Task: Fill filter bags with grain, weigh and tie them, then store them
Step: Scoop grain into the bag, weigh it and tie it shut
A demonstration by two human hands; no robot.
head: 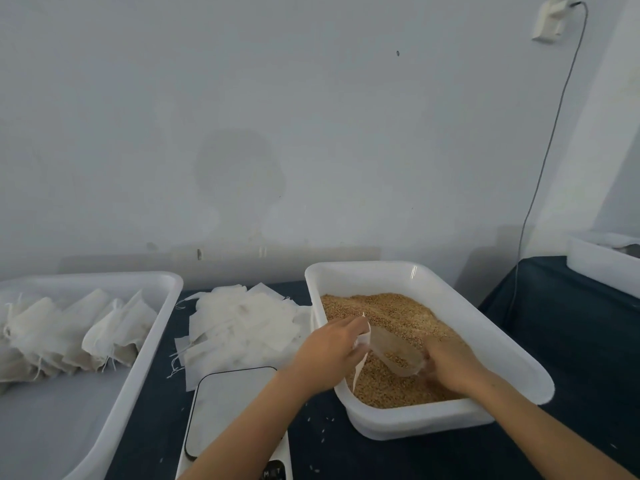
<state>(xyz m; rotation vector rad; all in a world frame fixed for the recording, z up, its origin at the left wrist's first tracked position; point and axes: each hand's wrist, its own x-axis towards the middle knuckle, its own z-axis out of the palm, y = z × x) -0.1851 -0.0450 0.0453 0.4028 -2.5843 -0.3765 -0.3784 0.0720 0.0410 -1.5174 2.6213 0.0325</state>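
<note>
1. We hold an empty filter bag (360, 341) in our left hand (329, 355), fingers pinched on its mouth, just over the near left part of the grain tub (519, 368).
2. Our right hand (450, 365) grips a clear plastic scoop (394, 351) by its near end; the scoop lies low over the grain (391, 313), its open lip pointing at the bag, with a little grain in it.
3. To fill well, we judge that the bag mouth should stay wide and sit right under the scoop's lip, so the grain slides in rather than over the edge.
4. We would keep both hands above the tub, so that anything spilled drops back into the grain; a few stray kernels already lie on the dark tablecloth (571, 341) in front of the tub.
5. We would tip the scoop slowly. The bag looks thin and limp, and a sudden load could fold its mouth shut or pull it from our pinch.
6. The scale (228, 407) sits just left of the tub, close at hand for weighing, with nothing on its platform; its display is cut off, so no reading can be told.
7. Flat spare bags (242, 323) lie in a pile behind the scale, and filled bags (69, 334) lie in the left tub (166, 306), where this one should go once it is weighed and tied.
</note>
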